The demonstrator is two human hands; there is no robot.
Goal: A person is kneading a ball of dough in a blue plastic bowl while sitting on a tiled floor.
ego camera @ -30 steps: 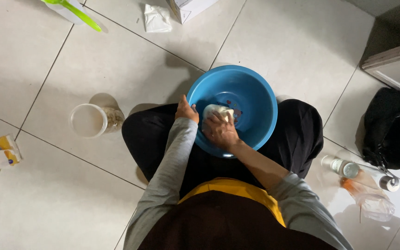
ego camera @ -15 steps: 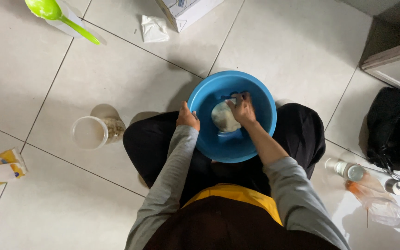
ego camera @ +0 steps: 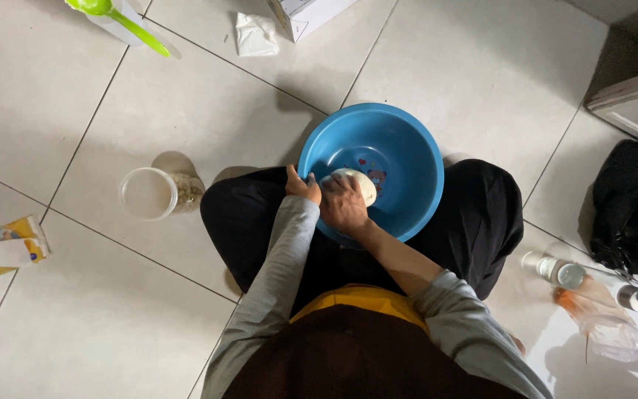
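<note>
Dough in the blue basin, both hands at work

The right hand [ego camera: 342,205] presses closed over the pale dough lump [ego camera: 359,182] (just beyond its knuckles) inside the blue basin [ego camera: 407,148]; the left hand [ego camera: 300,186] clasps the near rim.

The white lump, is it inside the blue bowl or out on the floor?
Inside. The white lump sits in the blue bowl, under the right hand; the left hand grips the rim.

The basin [ego camera: 400,148] is bright blue with small coloured cartoon prints on its bottom, and the dough [ego camera: 359,182] in it is off-white. The floor tiles [ego camera: 60,111] are pale cream with dark grout lines. The scoop [ego camera: 116,16] is lime green, the bag [ego camera: 633,207] black, the apron [ego camera: 359,299] yellow over brown.
</note>
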